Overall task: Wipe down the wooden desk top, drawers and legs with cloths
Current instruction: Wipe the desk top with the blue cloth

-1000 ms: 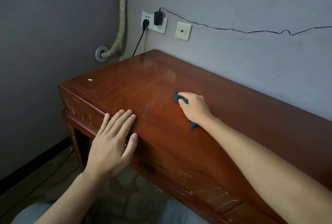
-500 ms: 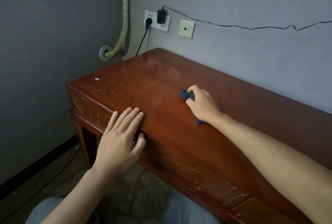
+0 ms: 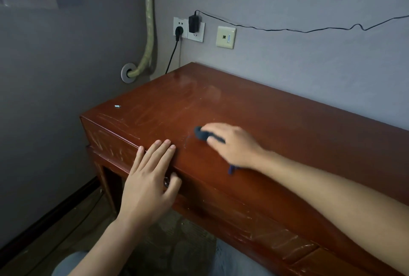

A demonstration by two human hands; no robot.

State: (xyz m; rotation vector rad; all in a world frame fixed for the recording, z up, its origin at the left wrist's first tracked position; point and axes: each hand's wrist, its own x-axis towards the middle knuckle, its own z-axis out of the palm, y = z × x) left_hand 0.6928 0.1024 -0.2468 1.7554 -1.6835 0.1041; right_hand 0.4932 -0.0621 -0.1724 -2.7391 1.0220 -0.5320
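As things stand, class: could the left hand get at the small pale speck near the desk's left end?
Probably yes. The left hand rests flat on the desk's front edge, the speck lies on bare top beyond it, and nothing sits between them.

Worktop layout, as I see it from the head camera.

My right hand [image 3: 234,147] presses the dark blue cloth [image 3: 202,135] mid-top on the reddish-brown wooden worktop [image 3: 287,125]; my left hand [image 3: 148,178] rests left of it, over the front edge.

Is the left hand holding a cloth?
No: the left hand lies flat with straight fingers on the desk's front edge, while the dark cloth is under the right hand.
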